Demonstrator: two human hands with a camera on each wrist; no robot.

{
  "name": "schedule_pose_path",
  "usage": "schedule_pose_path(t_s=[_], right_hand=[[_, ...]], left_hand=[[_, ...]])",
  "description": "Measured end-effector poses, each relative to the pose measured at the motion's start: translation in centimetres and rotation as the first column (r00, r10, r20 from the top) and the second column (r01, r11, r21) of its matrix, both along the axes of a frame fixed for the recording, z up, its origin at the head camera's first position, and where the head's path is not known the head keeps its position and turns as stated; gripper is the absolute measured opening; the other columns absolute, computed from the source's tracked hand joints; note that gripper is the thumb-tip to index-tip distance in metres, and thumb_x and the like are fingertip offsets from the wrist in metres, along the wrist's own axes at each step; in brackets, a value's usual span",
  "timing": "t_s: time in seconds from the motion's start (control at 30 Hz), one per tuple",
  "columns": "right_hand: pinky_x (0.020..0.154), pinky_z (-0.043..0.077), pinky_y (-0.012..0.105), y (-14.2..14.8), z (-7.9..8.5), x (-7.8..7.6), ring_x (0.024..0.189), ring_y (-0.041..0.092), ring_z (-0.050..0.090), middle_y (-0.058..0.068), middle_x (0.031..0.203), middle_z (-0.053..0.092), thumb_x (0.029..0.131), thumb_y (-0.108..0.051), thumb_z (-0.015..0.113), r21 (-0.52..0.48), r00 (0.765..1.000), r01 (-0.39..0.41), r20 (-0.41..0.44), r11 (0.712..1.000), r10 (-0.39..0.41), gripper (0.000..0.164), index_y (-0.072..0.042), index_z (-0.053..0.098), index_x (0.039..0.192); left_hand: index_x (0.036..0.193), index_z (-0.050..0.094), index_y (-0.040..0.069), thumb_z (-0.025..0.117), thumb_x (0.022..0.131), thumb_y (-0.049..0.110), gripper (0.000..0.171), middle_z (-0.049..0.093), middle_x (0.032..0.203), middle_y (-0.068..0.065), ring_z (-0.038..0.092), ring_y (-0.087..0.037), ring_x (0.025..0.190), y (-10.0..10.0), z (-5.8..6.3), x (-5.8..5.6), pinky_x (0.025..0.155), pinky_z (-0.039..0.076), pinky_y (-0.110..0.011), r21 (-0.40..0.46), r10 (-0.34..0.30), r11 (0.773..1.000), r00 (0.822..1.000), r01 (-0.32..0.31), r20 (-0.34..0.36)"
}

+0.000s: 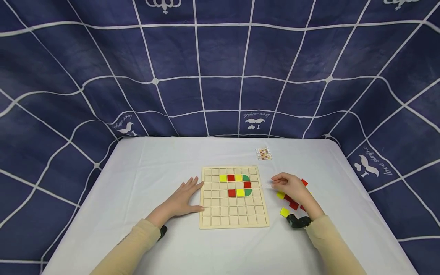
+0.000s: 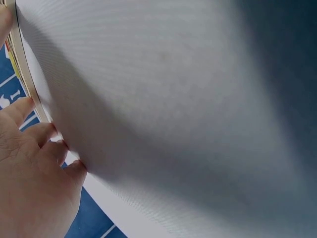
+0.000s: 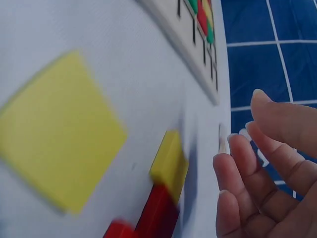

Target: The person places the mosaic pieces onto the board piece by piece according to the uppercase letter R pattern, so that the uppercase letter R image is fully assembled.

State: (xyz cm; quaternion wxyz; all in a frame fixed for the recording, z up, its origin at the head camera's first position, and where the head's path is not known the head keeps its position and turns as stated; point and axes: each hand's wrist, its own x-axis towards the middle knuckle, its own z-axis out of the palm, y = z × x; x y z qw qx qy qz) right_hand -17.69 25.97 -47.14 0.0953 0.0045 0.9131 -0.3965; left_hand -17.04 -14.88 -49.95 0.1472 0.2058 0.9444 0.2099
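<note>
A square wooden grid board (image 1: 209, 212) lies in the middle of the white table. Set in its upper cells are red tiles (image 1: 230, 178), yellow tiles (image 1: 223, 178) and green rounded pieces (image 1: 248, 192). My left hand (image 1: 183, 200) is spread flat at the board's left side, with thumb and forefinger at its edge. To the right of the board, my right hand (image 1: 292, 187) hovers over loose tiles, its fingers loosely bent. The right wrist view shows nothing between thumb and fingers. Below that hand are a yellow tile (image 3: 62, 134) and red tiles (image 1: 293, 206), some partly hidden by the arm.
Behind the board, slightly right, lies a small card (image 1: 264, 154) printed with a coloured grid pattern. A dark blue curtain (image 1: 220, 95) with white lines surrounds the table's back and sides. Both wrists wear black camera straps (image 1: 297, 221).
</note>
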Motion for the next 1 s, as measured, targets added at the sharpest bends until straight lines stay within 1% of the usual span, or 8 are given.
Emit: schedule_pose_path(t_s=[0.13, 0.2, 0.37, 0.47, 0.6, 0.77, 0.87, 1.0], right_hand=[[0.079, 0.058, 0.03, 1.1, -0.5, 0.7, 0.087, 0.016, 0.066, 0.008, 0.102, 0.072, 0.087, -0.02, 0.075, 0.055, 0.999, 0.03, 0.011, 0.998, -0.031, 0.03, -0.006, 0.069, 0.113], [0.081, 0.058, 0.032, 1.5, -0.7, 1.0, 0.088, 0.017, 0.066, 0.009, 0.102, 0.071, 0.086, -0.021, 0.076, 0.075, 0.999, 0.027, 0.024, 0.997, -0.029, 0.032, -0.005, 0.069, 0.113], [0.078, 0.053, 0.028, 2.1, -1.2, 1.6, 0.086, 0.017, 0.061, 0.007, 0.099, 0.069, 0.082, -0.023, 0.08, 0.101, 0.997, 0.009, 0.076, 0.995, -0.017, 0.039, -0.003, 0.068, 0.113], [0.075, 0.05, 0.026, 2.1, -1.4, 1.7, 0.084, 0.017, 0.057, 0.005, 0.096, 0.066, 0.08, -0.025, 0.082, 0.116, 0.996, 0.004, 0.084, 0.993, -0.014, 0.04, -0.004, 0.068, 0.112], [0.072, 0.047, 0.026, 2.1, -1.6, 1.6, 0.083, 0.019, 0.053, 0.005, 0.092, 0.062, 0.079, -0.024, 0.083, 0.13, 0.997, -0.005, 0.08, 0.992, -0.006, 0.04, -0.003, 0.068, 0.11], [0.07, 0.046, 0.026, 1.9, -1.5, 1.7, 0.08, 0.018, 0.052, 0.005, 0.089, 0.061, 0.079, -0.02, 0.083, 0.151, 0.997, 0.015, 0.078, 0.988, -0.027, 0.036, -0.004, 0.068, 0.107], [0.069, 0.045, 0.026, 1.6, -1.3, 1.7, 0.079, 0.018, 0.051, 0.005, 0.088, 0.06, 0.079, -0.02, 0.083, 0.16, 0.996, 0.024, 0.086, 0.987, -0.038, 0.035, -0.004, 0.067, 0.105], [0.067, 0.044, 0.025, 1.3, -1.0, 1.6, 0.077, 0.018, 0.051, 0.005, 0.087, 0.059, 0.079, -0.02, 0.083, 0.166, 0.994, 0.031, 0.097, 0.986, -0.048, 0.035, -0.004, 0.066, 0.104]], left_hand=[[0.155, 0.033, 0.014, 0.075, 0.078, 0.056, 0.097, 0.016, 0.165, -0.012, 0.01, -0.031, 0.154, 0.0, 0.0, 0.0, 0.125, 0.01, -0.051, 0.006, 0.0, 1.0, 1.0, 0.0, -0.002], [0.155, 0.033, 0.014, 0.075, 0.078, 0.056, 0.097, 0.016, 0.165, -0.012, 0.01, -0.031, 0.154, 0.0, 0.1, 0.1, 0.125, 0.01, -0.051, 0.005, -0.001, 1.0, 1.0, 0.001, -0.004], [0.155, 0.033, 0.014, 0.075, 0.078, 0.057, 0.097, 0.016, 0.165, -0.012, 0.01, -0.031, 0.154, 0.0, -0.1, 0.1, 0.125, 0.011, -0.051, -0.002, -0.003, 1.0, 1.0, 0.003, -0.005], [0.155, 0.032, 0.015, 0.074, 0.078, 0.058, 0.097, 0.016, 0.165, -0.012, 0.01, -0.03, 0.154, 0.0, -0.1, 0.0, 0.125, 0.01, -0.051, -0.006, -0.001, 1.0, 1.0, 0.001, -0.006], [0.155, 0.032, 0.015, 0.075, 0.078, 0.058, 0.098, 0.016, 0.165, -0.012, 0.01, -0.031, 0.154, 0.0, -0.2, 0.0, 0.125, 0.01, -0.051, -0.011, 0.001, 1.0, 1.0, -0.001, -0.01], [0.155, 0.032, 0.014, 0.074, 0.078, 0.059, 0.098, 0.016, 0.165, -0.013, 0.01, -0.031, 0.154, 0.1, -0.2, -0.1, 0.125, 0.011, -0.052, -0.009, -0.006, 1.0, 1.0, 0.006, -0.009], [0.155, 0.031, 0.015, 0.073, 0.078, 0.06, 0.099, 0.015, 0.165, -0.012, 0.01, -0.031, 0.154, 0.1, -0.2, -0.1, 0.125, 0.01, -0.051, -0.013, -0.006, 1.0, 1.0, 0.006, -0.007], [0.155, 0.033, 0.013, 0.074, 0.078, 0.058, 0.098, 0.017, 0.164, -0.014, 0.011, -0.033, 0.153, -0.1, -0.1, 0.0, 0.125, 0.012, -0.053, -0.002, -0.007, 1.0, 1.0, 0.007, -0.017]])
